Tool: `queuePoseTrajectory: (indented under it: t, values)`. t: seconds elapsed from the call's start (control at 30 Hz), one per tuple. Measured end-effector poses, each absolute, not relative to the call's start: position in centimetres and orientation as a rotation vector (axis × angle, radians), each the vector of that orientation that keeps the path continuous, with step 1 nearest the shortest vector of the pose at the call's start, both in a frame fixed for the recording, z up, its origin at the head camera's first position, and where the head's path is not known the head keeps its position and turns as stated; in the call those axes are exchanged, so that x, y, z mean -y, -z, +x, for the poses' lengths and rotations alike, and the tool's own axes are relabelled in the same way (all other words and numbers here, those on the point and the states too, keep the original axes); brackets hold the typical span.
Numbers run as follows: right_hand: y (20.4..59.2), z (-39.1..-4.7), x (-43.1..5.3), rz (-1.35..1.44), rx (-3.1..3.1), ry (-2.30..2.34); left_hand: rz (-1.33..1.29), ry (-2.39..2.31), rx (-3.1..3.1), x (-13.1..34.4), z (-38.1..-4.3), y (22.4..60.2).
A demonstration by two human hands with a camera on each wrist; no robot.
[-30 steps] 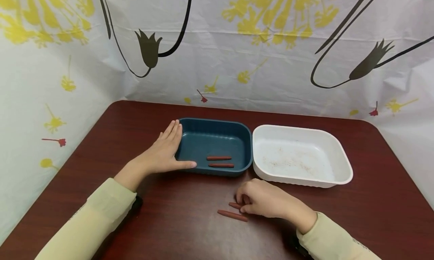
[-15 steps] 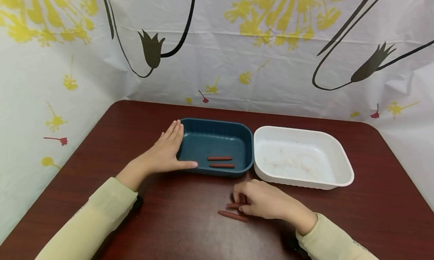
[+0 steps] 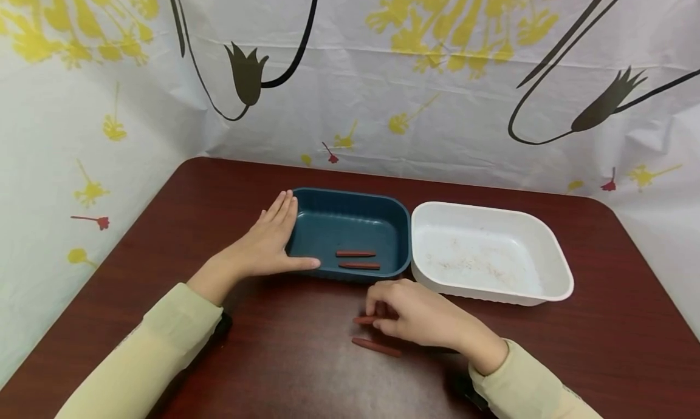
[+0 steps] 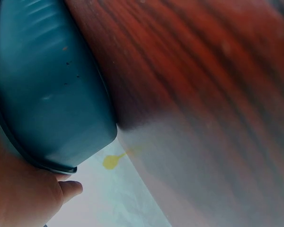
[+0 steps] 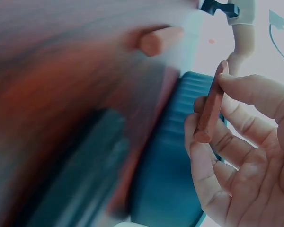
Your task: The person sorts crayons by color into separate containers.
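Note:
My right hand (image 3: 421, 313) pinches a reddish-brown crayon (image 5: 210, 111) between thumb and fingers, in front of the trays. Its tapered tip (image 3: 358, 320) points left. Just nearer to me, a second crayon (image 3: 376, 347) lies on the table. With straight fingers, my left hand (image 3: 262, 243) rests on the left end of the dark blue tray (image 3: 344, 221), thumb along its front rim. Inside that tray lie two similar crayons, a rear one (image 3: 355, 254) and a front one (image 3: 359, 265). The left wrist view shows the tray's outer wall (image 4: 52, 104) beside the hand.
A white tray (image 3: 476, 237) with brownish specks on its floor stands right beside the blue one. The dark red wooden table (image 3: 284, 358) ends at a patterned white sheet (image 3: 350, 91) behind and at the sides.
My right hand has moved a little left and away from me, carrying the pinched crayon away from the one on the table. The left hand stays on the blue tray.

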State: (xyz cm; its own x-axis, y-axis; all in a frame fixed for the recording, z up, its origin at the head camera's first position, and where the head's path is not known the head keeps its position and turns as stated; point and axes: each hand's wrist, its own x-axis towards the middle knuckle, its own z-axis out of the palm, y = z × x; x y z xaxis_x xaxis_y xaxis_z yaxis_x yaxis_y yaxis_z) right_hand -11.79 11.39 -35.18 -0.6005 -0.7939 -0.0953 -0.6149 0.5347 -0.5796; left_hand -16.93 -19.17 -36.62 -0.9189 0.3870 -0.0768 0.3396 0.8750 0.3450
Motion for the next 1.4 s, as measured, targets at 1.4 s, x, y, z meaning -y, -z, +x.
queuePoseTrajectory:
  t: [1.4]
  values:
    - [34.0, -16.9, -9.7, -1.032, -2.534, 1.049, 0.536, -0.477, -2.892, 19.0, -17.0, 36.2]
